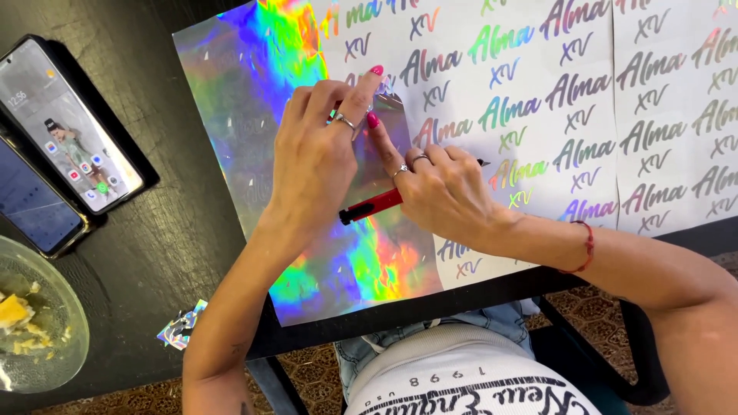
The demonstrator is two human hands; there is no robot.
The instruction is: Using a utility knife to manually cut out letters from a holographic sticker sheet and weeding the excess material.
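Near the 12 o'clock edge of the holographic sheet (254, 100), my left hand (311, 165) pinched the film narrowly and peeled slowly, while my right hand (442, 192), gripping the red tool (373, 206), pressed the letters down.

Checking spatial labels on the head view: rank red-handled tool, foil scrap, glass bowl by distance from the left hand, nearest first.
From the left hand:
1. Red-handled tool, just to its right, held in the right hand.
2. Foil scrap, lower left on the black table.
3. Glass bowl, far left at the table's edge.
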